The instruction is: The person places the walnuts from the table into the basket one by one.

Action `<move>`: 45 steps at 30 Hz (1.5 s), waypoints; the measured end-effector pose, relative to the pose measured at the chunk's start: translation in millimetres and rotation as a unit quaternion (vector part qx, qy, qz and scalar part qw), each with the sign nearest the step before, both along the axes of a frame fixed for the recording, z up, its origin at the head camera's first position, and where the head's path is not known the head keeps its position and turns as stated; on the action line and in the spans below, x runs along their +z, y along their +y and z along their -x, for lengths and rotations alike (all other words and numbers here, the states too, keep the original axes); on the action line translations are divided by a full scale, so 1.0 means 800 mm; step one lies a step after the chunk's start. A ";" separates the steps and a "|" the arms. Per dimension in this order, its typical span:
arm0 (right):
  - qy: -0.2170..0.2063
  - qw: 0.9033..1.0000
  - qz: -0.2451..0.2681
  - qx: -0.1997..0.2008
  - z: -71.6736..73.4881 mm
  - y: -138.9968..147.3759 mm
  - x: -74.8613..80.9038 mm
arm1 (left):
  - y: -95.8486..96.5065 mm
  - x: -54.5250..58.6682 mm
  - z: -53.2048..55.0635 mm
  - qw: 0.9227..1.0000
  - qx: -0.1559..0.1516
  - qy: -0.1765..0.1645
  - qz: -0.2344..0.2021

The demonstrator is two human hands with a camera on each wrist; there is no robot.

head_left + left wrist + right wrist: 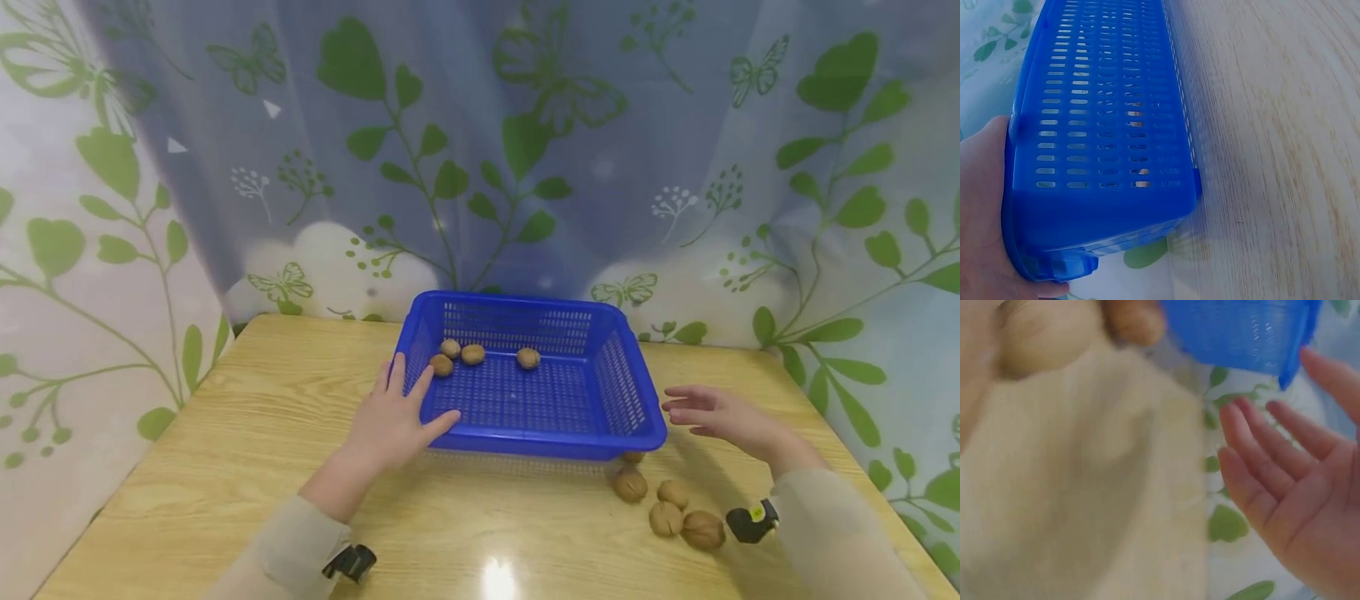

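While my left hand [390,421] lies at the left end of the rectangular blue plastic basket with slotted walls [525,439], its fingers spread over the rim rather than clenched, I judge that it is there to steady that side. My right hand [726,417] is just beside the basket's right end, its fingers released, loosely extended and holding nothing; whether a fingertip brushes the rim, I cannot tell. The basket sits on the pale wood-grain desk [225,433]. Inside lie four round brown walnuts [472,354], three gathered by the left wall and one apart nearer the middle; the raised walls presumably keep them from rolling away. Outside the near right corner, loose walnuts [666,518] cluster on the desk near my right wrist, one partly hidden by the rim. Behind hangs a leaf-printed blue and white fabric curtain [480,233], probably a backdrop.
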State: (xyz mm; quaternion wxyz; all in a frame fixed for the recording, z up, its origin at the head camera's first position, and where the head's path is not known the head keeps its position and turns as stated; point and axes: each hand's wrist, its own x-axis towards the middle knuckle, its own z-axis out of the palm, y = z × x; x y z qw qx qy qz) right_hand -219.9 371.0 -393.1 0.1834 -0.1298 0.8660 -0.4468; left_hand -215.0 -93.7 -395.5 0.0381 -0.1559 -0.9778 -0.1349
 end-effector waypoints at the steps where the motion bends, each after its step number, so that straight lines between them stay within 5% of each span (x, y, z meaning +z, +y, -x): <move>1: -0.006 1.000 0.002 0.007 0.000 0.001 -0.006 | -0.001 0.000 0.000 1.000 -0.001 -0.001 -0.002; 9: 0.001 0.996 0.000 0.092 0.016 -0.024 -0.044 | -0.014 -0.002 -0.008 1.000 0.011 0.002 -0.008; 13: -0.011 0.993 -0.004 0.118 0.017 -0.037 -0.051 | -0.016 -0.001 -0.009 1.000 0.005 0.002 -0.011; 20: 0.040 0.987 -0.009 0.156 0.014 -0.047 -0.055 | -0.016 -0.005 -0.003 1.000 0.003 0.007 -0.011; 27: 0.028 0.995 -0.009 0.095 -0.004 -0.020 -0.055 | -0.010 -0.001 -0.003 1.000 -0.003 0.006 -0.007; 33: 0.037 0.998 0.011 0.041 -0.030 -0.002 -0.034 | -0.005 0.001 -0.002 1.000 -0.005 0.007 -0.006; 45: 0.063 0.995 -0.044 -0.060 -0.060 0.010 -0.002 | 0.001 0.003 -0.002 1.000 -0.003 0.002 -0.001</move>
